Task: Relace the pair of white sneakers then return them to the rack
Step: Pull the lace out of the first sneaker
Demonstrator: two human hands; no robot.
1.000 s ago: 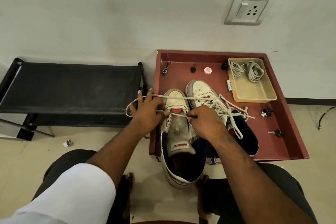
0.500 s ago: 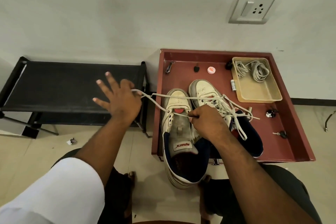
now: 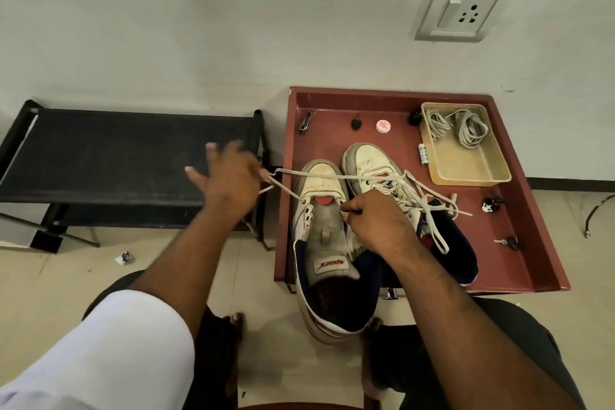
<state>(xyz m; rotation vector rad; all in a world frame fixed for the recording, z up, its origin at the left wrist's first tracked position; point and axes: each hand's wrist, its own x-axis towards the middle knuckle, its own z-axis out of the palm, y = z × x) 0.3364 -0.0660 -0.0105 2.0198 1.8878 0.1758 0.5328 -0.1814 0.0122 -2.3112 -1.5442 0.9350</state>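
Head view showed two sneakers (image 3: 366, 210) in one red tray (image 3: 532, 243); a beige bin (image 3: 466, 173) held two lace bundles (image 3: 459, 125). Left hand (image 3: 229, 176) pinched the lace (image 3: 283, 186), fingers spread; right hand (image 3: 376, 220) pinched its other end.

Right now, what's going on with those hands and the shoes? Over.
Left hand pulling lace sideways, fingers spread. Right hand pinching lace at left sneaker eyelet. Right sneaker laces loose. Shoe rack unobstructed.

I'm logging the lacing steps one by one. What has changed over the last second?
The left hand left the near sneaker and swung out leftward over the black rack, drawing the lace through the eyelet. The right hand stayed at the sneaker's eyelets, pinching the lace. Both sneakers and the red tray did not move.
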